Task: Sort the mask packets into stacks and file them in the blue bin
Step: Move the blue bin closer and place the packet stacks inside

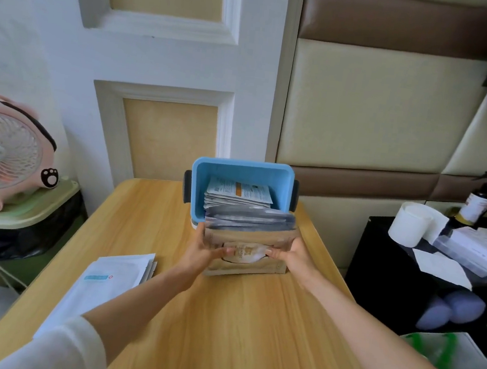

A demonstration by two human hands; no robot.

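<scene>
A blue bin point(197, 185) stands at the far end of the wooden table point(222, 317), its opening tipped toward me. Inside it lies a stack of white mask packets point(236, 194). In front of the bin, both hands hold an upright stack of packets point(247, 240), grey ones behind and a tan one facing me. My left hand point(203, 250) grips its left edge. My right hand point(290, 254) grips its right edge. Another stack of white packets point(100, 280) lies flat at the table's left.
A pink fan point(2, 153) sits on a green lid at the left. At the right, a black stand carries a white roll point(409, 223), a dark bottle point(474, 205) and boxes. A green-printed plastic bag point(443, 355) lies by the table's near right corner.
</scene>
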